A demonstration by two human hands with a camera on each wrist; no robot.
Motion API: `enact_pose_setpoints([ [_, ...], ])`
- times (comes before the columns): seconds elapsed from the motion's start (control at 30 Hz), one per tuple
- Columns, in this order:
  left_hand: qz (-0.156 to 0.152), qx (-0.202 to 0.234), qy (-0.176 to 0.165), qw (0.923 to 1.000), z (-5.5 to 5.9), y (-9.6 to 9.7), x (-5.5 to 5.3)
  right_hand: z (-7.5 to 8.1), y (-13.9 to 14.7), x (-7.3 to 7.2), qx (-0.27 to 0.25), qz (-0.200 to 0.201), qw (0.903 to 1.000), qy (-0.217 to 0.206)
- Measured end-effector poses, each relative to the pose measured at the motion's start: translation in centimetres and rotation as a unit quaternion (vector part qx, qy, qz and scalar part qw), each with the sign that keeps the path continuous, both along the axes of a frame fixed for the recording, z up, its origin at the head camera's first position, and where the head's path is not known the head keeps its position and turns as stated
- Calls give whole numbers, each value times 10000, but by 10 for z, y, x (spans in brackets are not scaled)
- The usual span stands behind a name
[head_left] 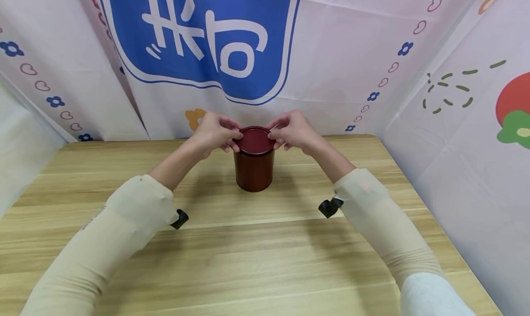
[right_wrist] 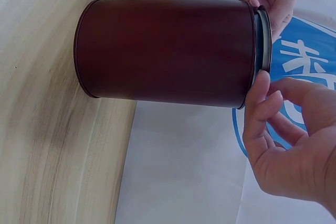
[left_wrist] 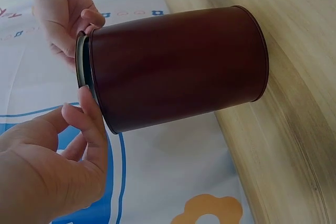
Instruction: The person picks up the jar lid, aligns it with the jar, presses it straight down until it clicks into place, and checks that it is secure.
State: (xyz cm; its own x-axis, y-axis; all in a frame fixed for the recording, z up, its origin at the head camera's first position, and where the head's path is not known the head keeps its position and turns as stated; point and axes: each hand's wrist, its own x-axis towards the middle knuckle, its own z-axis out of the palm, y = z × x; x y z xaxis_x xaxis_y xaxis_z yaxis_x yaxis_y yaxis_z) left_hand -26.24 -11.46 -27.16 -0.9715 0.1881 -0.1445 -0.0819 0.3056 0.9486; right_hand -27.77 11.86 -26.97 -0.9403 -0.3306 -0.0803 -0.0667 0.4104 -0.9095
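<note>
A dark red cylindrical canister (head_left: 254, 171) stands upright on the wooden table near its back edge. Its round lid (head_left: 254, 141) sits slightly raised, and both wrist views show a narrow gap between lid (left_wrist: 81, 59) and canister (left_wrist: 178, 66). My left hand (head_left: 216, 133) pinches the lid's left edge with thumb and fingers. On the opposite edge, my right hand (head_left: 295, 131) pinches the lid in the same way. In the right wrist view, fingertips of the right hand (right_wrist: 289, 135) touch the rim beside the gap.
The wooden table (head_left: 256, 261) stretches toward me. Behind it hangs a white printed cloth (head_left: 331, 44) with a blue sign, and another patterned cloth (head_left: 463, 150) borders the right side. A small black device (head_left: 330, 207) sticks out from the right sleeve, another (head_left: 180, 219) from the left.
</note>
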Motion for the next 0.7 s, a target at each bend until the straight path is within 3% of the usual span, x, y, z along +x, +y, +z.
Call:
enact_pose_setpoints([
  [0.7, -15, -591, 251, 9979, 0, -2, -5, -1, -4, -6, 450, 17, 9981, 428],
])
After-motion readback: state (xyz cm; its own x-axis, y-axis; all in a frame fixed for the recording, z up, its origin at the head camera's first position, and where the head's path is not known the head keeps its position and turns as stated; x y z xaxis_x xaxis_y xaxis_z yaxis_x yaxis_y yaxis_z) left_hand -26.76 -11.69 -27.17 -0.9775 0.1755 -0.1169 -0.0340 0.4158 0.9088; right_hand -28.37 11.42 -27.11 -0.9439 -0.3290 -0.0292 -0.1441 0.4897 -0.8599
